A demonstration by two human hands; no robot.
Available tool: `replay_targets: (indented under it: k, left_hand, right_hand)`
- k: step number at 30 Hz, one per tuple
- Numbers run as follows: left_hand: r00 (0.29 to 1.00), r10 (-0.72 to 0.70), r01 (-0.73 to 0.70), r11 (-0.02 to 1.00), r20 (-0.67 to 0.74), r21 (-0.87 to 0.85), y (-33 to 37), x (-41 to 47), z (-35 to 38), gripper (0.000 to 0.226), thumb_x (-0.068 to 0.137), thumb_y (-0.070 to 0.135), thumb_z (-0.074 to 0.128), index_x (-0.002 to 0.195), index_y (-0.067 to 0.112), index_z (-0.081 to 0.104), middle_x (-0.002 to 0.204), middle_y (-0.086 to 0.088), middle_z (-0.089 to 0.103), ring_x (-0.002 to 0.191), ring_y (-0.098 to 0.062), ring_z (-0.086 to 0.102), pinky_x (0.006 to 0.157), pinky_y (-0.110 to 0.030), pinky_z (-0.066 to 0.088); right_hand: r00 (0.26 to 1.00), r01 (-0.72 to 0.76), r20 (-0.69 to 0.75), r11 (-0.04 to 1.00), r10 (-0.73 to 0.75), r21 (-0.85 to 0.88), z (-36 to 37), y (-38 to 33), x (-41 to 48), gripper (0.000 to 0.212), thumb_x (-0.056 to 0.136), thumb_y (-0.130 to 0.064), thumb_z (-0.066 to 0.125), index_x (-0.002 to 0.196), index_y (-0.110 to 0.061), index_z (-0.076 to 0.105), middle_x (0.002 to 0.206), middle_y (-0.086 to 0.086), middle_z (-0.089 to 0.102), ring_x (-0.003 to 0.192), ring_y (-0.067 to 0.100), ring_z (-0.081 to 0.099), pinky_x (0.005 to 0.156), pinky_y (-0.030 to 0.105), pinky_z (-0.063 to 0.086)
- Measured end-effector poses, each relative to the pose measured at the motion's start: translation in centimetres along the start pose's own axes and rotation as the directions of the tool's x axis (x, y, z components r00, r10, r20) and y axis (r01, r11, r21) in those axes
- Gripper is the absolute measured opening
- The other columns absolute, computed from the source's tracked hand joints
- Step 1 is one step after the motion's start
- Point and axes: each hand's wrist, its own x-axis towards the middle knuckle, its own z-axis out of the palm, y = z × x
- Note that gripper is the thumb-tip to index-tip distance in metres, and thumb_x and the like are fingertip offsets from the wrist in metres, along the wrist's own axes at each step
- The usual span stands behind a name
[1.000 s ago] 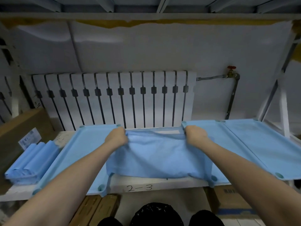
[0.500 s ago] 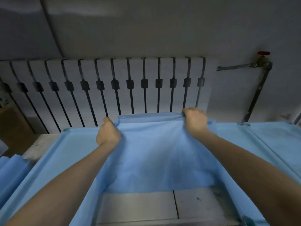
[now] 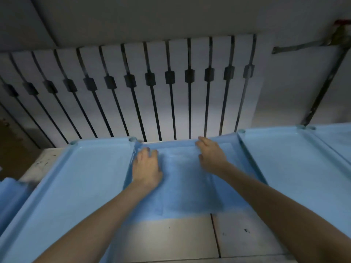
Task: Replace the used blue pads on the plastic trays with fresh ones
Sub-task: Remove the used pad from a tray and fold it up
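A blue pad (image 3: 187, 186) lies flat on the white shelf between two light-blue plastic trays. My left hand (image 3: 146, 168) rests palm-down on the pad's left part, fingers straight. Flat on the pad near its far edge lies my right hand (image 3: 210, 156), fingers spread. The left tray (image 3: 79, 179) and the right tray (image 3: 296, 164) flank the pad. The pad's near edge ends partway down the shelf.
The white shelf surface (image 3: 171, 238) shows in front of the pad. A stack of blue pads (image 3: 9, 198) sits at the far left. A white radiator (image 3: 144, 92) stands behind the shelf, and a pipe (image 3: 322, 82) runs down the wall at right.
Both hands have let go of the pad's far corners and now lie flat on it. The pad has settled flat on the shelf. The camera has moved closer and lower.
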Motion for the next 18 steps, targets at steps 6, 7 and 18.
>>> replay_targets:
  k: [6,7,18]
  left_hand:
    - [0.917,0.036,-0.031,0.999,0.397,-0.018,0.0,-4.7,-1.1,0.028,0.084,0.017,0.046,0.110,0.015,0.054,0.117,-0.007,0.049,0.112,-0.028,0.052,0.089,-0.038,0.049]
    - [0.905,0.026,-0.032,0.999,0.424,0.007,-0.2,-5.4,-1.7,0.031,0.084,0.018,0.047,0.115,0.015,0.053,0.120,-0.007,0.048,0.113,-0.027,0.051,0.089,-0.037,0.049]
    - [0.879,-0.087,0.000,0.983,0.469,0.182,-1.2,-11.5,-3.5,0.053,0.083,0.041,0.057,0.130,0.019,0.044,0.129,-0.001,0.050,0.118,-0.021,0.053,0.084,-0.030,0.045]
  right_hand:
    - [0.955,0.176,0.207,0.967,-0.213,0.184,-0.8,-2.1,-5.6,0.029,0.093,-0.017,0.050,0.120,-0.013,0.059,0.134,0.003,0.045,0.119,0.023,0.050,0.091,0.031,0.042]
    - [0.945,0.210,0.208,0.957,-0.251,0.201,-1.3,-2.5,-6.8,0.025,0.093,-0.020,0.052,0.115,-0.013,0.060,0.127,0.003,0.048,0.112,0.023,0.054,0.087,0.031,0.043]
    - [0.937,0.276,0.279,0.934,-0.210,-0.226,-1.6,-7.9,-13.6,0.011,0.077,-0.027,0.069,0.085,-0.018,0.069,0.090,0.001,0.061,0.076,0.022,0.067,0.044,0.020,0.018]
